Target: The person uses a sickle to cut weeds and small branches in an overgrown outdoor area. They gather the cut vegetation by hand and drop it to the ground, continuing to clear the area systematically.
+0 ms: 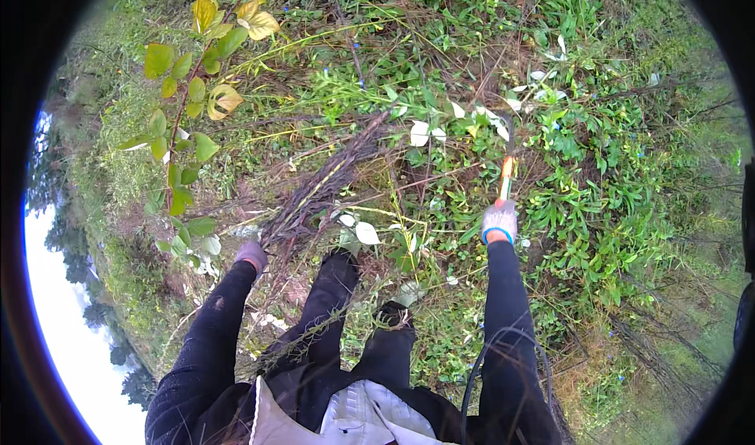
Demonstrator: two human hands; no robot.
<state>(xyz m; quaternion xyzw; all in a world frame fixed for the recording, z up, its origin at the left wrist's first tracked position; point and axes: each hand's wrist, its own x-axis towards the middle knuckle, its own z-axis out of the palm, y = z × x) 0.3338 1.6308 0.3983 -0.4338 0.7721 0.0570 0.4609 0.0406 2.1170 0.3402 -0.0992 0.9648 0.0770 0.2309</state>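
Note:
My right hand [500,219], in a pale glove with a blue cuff, grips the orange and white handle of a sickle [507,170]. The dark curved blade points away from me among white-backed leaves. My left hand [252,253], in a greyish-purple glove, is closed around the lower end of a bundle of dry dark stems [336,179], which slants up to the right. A leafy branch [183,114] with green and yellow leaves rises beside my left hand; whether it is held too cannot be told.
Dense green weeds [560,209] cover the ground to the right. Dry brush [655,350] lies at the lower right. A thin stem crosses in front of my dark trouser legs [330,291]. Trees [71,238] and sky show at the far left. A dark cable loops by my right sleeve.

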